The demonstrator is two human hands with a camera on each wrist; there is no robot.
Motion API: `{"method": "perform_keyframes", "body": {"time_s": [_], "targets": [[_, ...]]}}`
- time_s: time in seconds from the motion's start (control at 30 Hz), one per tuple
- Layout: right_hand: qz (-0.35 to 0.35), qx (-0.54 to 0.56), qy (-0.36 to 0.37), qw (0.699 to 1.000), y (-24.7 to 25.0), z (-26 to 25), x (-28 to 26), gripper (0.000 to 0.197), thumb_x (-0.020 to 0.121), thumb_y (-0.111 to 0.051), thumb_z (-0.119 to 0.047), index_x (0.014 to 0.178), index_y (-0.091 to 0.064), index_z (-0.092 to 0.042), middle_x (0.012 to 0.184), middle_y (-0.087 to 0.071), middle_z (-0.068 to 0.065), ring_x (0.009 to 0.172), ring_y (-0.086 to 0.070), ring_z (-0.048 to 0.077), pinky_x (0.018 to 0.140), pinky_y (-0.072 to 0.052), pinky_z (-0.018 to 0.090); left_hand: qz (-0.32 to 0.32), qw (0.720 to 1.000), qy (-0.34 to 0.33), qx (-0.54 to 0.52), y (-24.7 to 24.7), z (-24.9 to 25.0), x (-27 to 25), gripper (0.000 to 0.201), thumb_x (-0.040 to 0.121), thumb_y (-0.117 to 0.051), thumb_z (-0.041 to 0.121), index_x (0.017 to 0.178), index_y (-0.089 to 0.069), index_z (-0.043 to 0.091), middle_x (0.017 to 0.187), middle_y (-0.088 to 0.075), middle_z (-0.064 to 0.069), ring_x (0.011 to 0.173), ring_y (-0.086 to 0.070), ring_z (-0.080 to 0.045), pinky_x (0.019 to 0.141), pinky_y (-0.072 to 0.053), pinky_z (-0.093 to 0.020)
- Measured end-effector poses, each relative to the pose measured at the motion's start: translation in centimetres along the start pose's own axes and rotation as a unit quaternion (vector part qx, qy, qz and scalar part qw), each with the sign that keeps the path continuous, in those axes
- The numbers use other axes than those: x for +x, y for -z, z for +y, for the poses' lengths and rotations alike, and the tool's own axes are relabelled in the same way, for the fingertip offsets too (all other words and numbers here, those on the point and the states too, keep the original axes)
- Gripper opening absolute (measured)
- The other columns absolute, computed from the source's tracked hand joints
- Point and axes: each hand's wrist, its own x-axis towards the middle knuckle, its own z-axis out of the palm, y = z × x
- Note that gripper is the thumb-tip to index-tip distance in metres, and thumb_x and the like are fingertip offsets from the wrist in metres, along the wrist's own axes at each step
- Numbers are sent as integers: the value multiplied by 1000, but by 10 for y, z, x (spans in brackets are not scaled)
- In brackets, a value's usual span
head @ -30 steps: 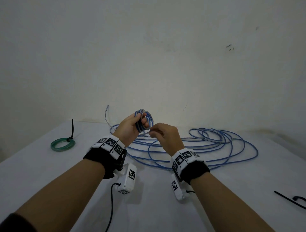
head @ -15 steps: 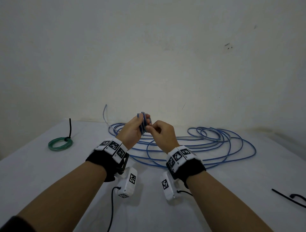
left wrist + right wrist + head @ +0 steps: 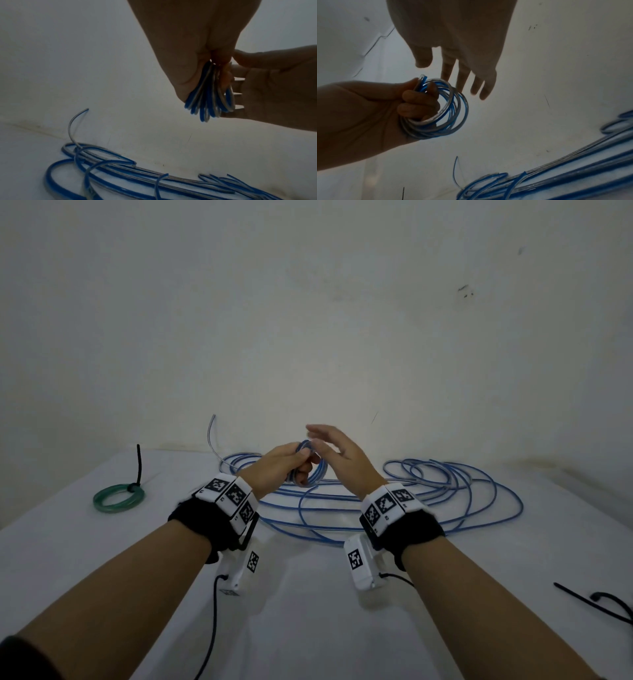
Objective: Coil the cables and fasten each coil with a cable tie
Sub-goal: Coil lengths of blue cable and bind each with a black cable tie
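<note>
My left hand (image 3: 291,462) grips a small coil of blue cable (image 3: 317,474) above the table, fingers curled through its loops; the coil (image 3: 447,112) shows several turns in the right wrist view and hangs below the palm (image 3: 211,97) in the left wrist view. My right hand (image 3: 337,451) hovers just right of the coil with straight spread fingers (image 3: 464,77), holding nothing. The rest of the blue cable (image 3: 428,494) lies in loose loops on the white table (image 3: 308,628) behind my hands.
A green coil (image 3: 118,498) fastened with a black cable tie (image 3: 138,463) lies at the left. Loose black cable ties (image 3: 596,604) lie at the right edge. A free cable end (image 3: 214,436) sticks up near the wall.
My right hand has let go of the cable at the coil and opened, rising beside it. The left hand has kept its grip and turned the coil slightly.
</note>
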Motion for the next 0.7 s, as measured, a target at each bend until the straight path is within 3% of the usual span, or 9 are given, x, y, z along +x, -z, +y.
{"method": "perform_keyframes", "body": {"time_s": [0.13, 0.23, 0.33, 0.53, 0.7], "targets": [[-14, 35, -17, 999, 2, 0, -1, 18, 95, -51, -17, 110, -57, -9, 92, -61, -1, 87, -60, 10, 86, -51, 27, -10, 999, 6, 40, -4, 4, 1, 25, 101, -33, 15, 81, -45, 8, 66, -37, -1, 49, -42, -4, 58, -40, -22], [5, 32, -23, 999, 5, 1, -5, 15, 93, -56, -22, 101, -57, -9, 88, -62, 2, 79, -62, 13, 80, -54, 30, 46, 995, -9, 88, -7, 3, 2, 22, 100, -36, 15, 81, -46, 10, 68, -43, -1, 56, -43, -6, 57, -38, -19], [15, 47, -44, 998, 5, 0, -10, 16, 91, -59, -23, 97, -55, -9, 83, -63, 3, 66, -60, 9, 69, -52, 26, 91, 993, -8, 77, -13, 1, 4, 15, 99, -38, 16, 85, -40, 14, 73, -47, -3, 64, -44, -11, 59, -39, -22], [34, 120, -77, 989, 10, -2, -11, 12, 92, -55, -7, 102, -53, -2, 74, -59, 5, 60, -55, 7, 61, -47, 15, 81, 996, -2, -33, -17, 4, 3, 16, 101, -33, 16, 89, -43, 11, 74, -54, -5, 59, -50, -8, 58, -43, -17], [54, 148, -84, 984, 12, -4, -15, 11, 91, -55, -4, 102, -52, -2, 73, -59, 5, 61, -54, 11, 61, -48, 17, 73, 997, -5, -26, -16, 3, 6, 15, 100, -37, 16, 93, -49, 9, 73, -56, -6, 53, -53, -5, 59, -45, -20]]}}
